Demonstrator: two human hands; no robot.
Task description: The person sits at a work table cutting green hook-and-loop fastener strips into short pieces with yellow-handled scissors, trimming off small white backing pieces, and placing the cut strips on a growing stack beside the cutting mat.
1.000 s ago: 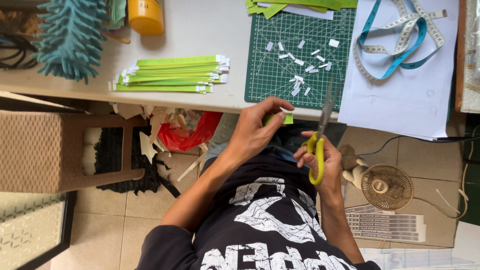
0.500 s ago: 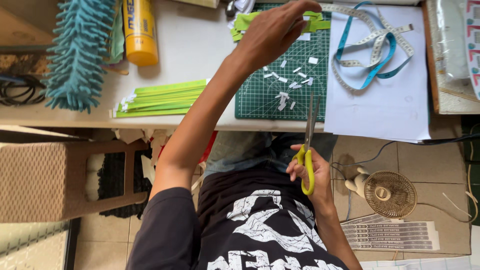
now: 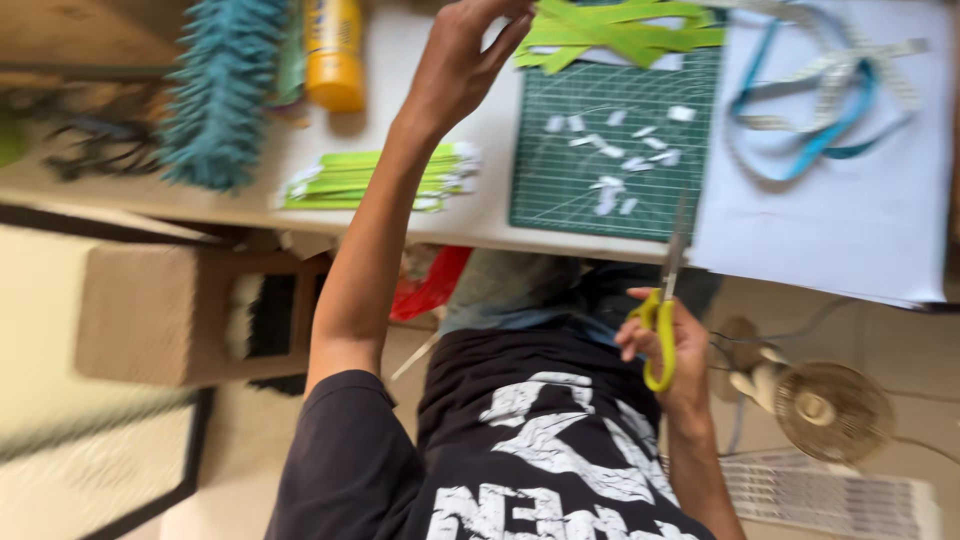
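- A yellow bottle [image 3: 334, 50] with a rounded, capped end lies on the tabletop [image 3: 420, 195], between the teal fringed piece [image 3: 222, 90] and the reaching arm; any label on it is too blurred to make out.
- No signs or screens are in view.

Scissors [image 3: 665, 300]: yellow handles, steel blades closed, pointing up toward the worktop edge.
Green paper strips [image 3: 620, 30]: loose overlapping pile at the cutting mat's far edge.
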